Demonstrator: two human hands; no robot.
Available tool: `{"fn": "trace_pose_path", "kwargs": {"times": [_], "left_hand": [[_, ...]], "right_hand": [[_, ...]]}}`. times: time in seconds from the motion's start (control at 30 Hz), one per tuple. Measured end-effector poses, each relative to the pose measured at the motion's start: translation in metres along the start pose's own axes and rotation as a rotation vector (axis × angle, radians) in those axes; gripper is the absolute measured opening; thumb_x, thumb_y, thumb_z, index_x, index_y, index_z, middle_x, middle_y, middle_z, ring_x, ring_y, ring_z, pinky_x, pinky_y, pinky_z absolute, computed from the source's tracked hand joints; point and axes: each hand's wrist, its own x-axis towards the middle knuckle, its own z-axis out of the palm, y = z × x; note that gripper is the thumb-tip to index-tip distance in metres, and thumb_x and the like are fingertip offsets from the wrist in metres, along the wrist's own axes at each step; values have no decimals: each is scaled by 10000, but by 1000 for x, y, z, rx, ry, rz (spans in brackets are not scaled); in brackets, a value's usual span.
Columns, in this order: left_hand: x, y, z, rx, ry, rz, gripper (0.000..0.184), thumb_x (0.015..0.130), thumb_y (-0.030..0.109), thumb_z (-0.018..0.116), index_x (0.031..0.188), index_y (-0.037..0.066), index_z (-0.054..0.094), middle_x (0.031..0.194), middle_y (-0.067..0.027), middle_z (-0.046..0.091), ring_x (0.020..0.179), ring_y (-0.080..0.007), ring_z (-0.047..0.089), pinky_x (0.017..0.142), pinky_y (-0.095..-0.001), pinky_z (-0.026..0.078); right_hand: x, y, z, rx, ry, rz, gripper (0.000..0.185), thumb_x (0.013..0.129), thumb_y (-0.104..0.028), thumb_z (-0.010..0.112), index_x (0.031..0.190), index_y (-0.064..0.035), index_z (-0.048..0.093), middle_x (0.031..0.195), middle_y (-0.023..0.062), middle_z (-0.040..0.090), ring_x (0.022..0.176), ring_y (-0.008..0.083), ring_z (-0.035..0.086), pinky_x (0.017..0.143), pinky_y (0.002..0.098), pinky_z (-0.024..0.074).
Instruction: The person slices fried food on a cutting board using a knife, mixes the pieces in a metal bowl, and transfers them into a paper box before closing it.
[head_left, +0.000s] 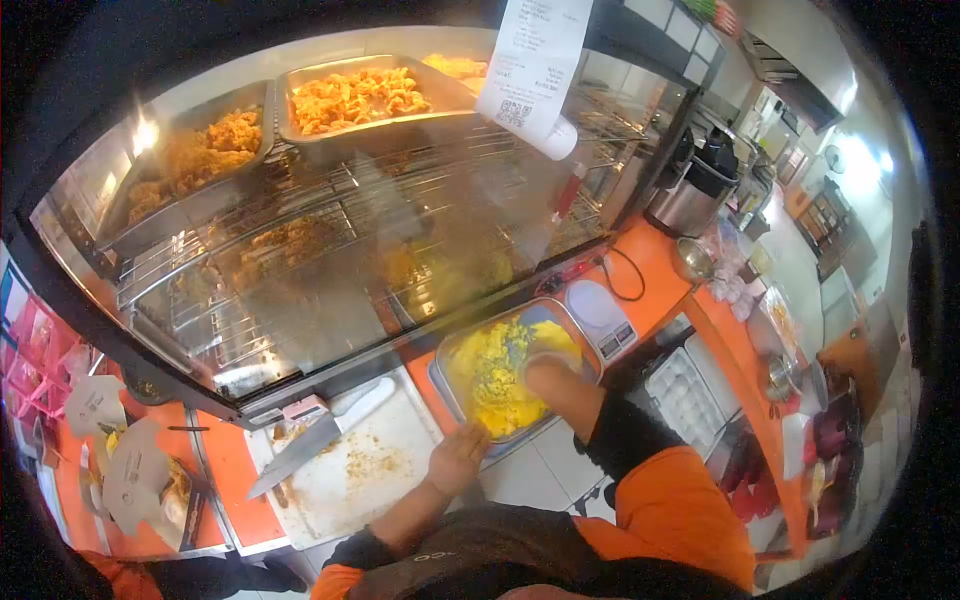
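Observation:
A metal tray (pixel 437 385) holds a soft, lumpy yellow food (pixel 500 410), spread unevenly over its bottom. My right hand (pixel 550 375) reaches into this tray at its right side; a pale, blurred covering hides the fingers. At the near left corner, my left hand (pixel 460 455) grips the tray's rim, its fingers close together. Just left of the tray lies a white cutting board (pixel 400 455) with brown crumbs on it. Across the board's left side rests a large knife (pixel 300 455) with a white handle.
A glass-fronted warming cabinet (pixel 350 250) stands ahead, with trays of fried food (pixel 350 100) on top racks. A receipt (pixel 535 75) hangs in front. A kitchen scale (pixel 600 315) sits beyond the tray, an egg carton (pixel 685 395) lies right, and cardboard boxes (pixel 140 475) stand left.

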Motion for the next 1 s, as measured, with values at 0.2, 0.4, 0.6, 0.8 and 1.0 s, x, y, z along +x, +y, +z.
{"fn": "trace_pose_path", "kwargs": {"times": [0.2,0.4,0.6,0.8,1.0], "left_hand": [[-6,11,14,87,-11,24,267,765,119,541,1012,40,603,1071,-115,599,1014,-264,577,898,-374,460],[-11,14,15,61,-63,-21,321,762,114,513,1064,24,574,1120,-136,571,1091,-271,534,982,-395,394],[-22,-3,32,-29,-241,-96,317,774,149,562,1076,54,583,1211,-139,511,1164,-294,467,1008,-443,342],[-59,8,-97,247,181,-244,310,757,199,648,1053,115,612,1283,-127,458,1194,-317,428,986,-499,325],[-194,38,-193,597,548,-735,287,692,98,667,979,91,642,1253,-176,490,1199,-365,428,986,-469,330]], "right_hand": [[-34,-62,5,14,-203,-205,373,798,-326,508,1090,-106,579,1079,133,576,951,274,576,808,387,455],[-44,-68,-28,131,-340,-88,715,730,-626,510,1217,-103,533,1261,156,503,1127,281,521,913,369,425],[-8,-25,7,381,-291,-300,661,759,-546,546,1192,-47,544,1159,134,566,959,239,563,816,351,452],[-17,-4,5,1021,-167,-207,622,765,-540,609,1057,9,587,886,73,622,729,170,560,673,323,458],[-57,-183,-40,986,-109,-506,478,823,-416,599,1121,-47,547,926,66,600,815,171,537,748,290,431]]}}
